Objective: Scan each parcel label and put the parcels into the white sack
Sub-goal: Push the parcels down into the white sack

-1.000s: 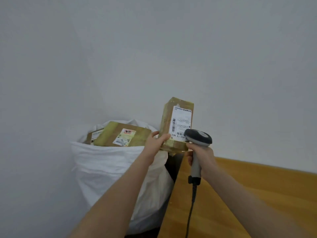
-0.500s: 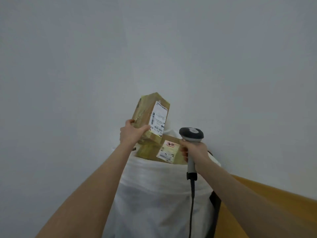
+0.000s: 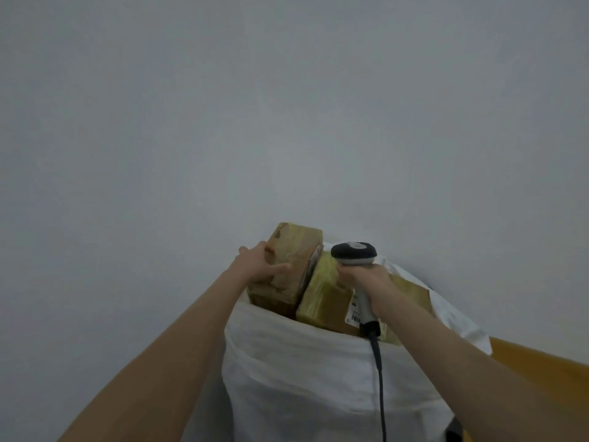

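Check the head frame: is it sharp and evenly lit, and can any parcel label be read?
Head view: soft throughout, parcel in the left hand and scanner in the right hand lack crisp edges. Head view: dim flat light, no glare, no hard shadows. Head view: the label by the scanner grip is too blurred to read.

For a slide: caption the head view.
Left hand holds a parcel in the white sack's mouth; right hand grips the scanner.
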